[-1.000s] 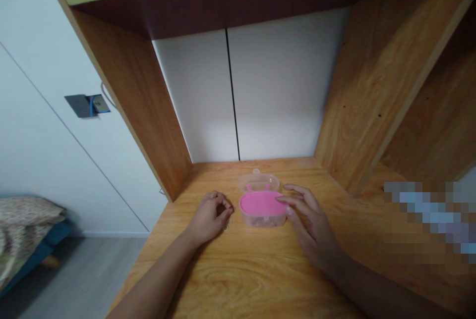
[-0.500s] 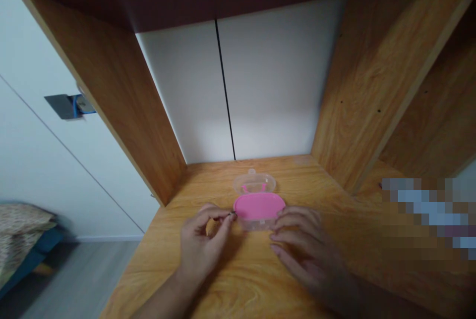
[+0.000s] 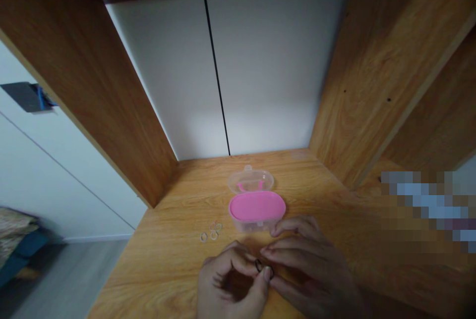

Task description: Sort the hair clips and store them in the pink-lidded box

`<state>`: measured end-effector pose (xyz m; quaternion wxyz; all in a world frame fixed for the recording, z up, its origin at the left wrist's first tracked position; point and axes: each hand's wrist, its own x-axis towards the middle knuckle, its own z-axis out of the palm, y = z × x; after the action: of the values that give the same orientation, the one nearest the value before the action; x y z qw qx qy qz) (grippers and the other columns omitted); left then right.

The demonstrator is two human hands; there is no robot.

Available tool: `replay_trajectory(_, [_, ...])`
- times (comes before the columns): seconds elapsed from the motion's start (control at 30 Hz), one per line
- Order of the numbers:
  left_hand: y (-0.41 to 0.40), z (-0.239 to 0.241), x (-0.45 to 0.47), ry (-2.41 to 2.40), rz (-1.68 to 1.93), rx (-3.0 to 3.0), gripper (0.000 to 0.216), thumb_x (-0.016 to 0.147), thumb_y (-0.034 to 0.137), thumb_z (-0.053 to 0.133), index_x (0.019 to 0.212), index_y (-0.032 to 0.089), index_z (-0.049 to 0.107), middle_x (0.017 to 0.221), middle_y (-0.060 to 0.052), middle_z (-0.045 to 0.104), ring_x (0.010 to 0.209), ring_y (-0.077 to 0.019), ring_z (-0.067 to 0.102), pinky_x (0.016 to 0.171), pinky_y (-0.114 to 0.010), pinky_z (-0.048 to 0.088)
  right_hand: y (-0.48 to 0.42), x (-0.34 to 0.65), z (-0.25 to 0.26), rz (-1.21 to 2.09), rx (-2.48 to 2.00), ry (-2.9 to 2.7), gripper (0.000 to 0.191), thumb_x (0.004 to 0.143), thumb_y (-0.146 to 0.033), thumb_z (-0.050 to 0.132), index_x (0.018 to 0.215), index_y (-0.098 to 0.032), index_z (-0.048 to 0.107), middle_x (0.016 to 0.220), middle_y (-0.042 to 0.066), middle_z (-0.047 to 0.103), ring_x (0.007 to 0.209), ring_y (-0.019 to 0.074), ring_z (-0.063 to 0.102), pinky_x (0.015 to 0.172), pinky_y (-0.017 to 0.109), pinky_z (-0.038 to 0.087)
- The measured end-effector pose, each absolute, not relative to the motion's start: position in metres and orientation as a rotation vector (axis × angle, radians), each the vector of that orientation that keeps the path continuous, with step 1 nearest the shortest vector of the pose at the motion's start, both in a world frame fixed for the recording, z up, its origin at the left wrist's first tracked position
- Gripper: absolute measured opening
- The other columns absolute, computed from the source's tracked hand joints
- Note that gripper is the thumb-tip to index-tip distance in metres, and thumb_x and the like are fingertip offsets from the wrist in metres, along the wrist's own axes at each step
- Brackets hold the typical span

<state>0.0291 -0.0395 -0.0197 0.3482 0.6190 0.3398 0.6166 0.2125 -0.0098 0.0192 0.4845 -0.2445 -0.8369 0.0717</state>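
Left hand [image 3: 223,268], pinching dark loops [image 3: 272,273], has shifted from the box [image 3: 257,206] to the right hand [image 3: 316,264] (grip unclear), suggesting two-handed handling.

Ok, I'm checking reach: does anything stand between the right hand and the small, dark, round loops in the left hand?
Nothing visible does: the right hand is beside the dark loops, though the left hand partly covers one. The oval, pink-topped clear plastic box sits farther back.
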Motion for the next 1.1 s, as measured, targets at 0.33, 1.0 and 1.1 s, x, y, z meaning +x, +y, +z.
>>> replay_trajectory(0.33, [-0.039,-0.007,0.025,0.877,1.615,1.703,0.018,0.078,0.01,0.07,0.069,0.019,0.059,0.066,-0.002,0.067,0.057,-0.0122,0.064,0.054,-0.022,0.053,-0.01,0.217,0.025,0.136,-0.496,-2.121,0.046,0.076,-0.021,0.08,0.117,-0.033,0.061,0.09,-0.002,0.078,0.091,0.0219,0.07,0.076,0.038,0.057])
replay_trajectory(1.0, [-0.041,0.002,0.022,0.988,1.437,1.631,0.007,0.086,0.02,0.067,0.08,0.017,0.07,0.071,-0.003,0.068,0.066,-0.0125,0.064,0.064,-0.021,0.053,-0.007,0.213,0.03,0.152,-0.471,-2.064,0.016,0.084,-0.012,0.069,0.098,-0.02,0.066,0.086,0.002,0.075,0.084,0.0178,0.067,0.073,0.032,0.057])
replay_trajectory(1.1, [-0.043,0.001,0.023,1.108,1.429,1.523,0.012,0.086,0.026,0.068,0.079,0.017,0.072,0.071,-0.003,0.068,0.067,-0.0125,0.062,0.065,-0.021,0.051,-0.007,0.212,0.034,0.155,-0.47,-2.014,0.017,0.085,-0.012,0.067,0.1,-0.021,0.067,0.085,0.002,0.075,0.083,0.0174,0.068,0.073,0.031,0.058])
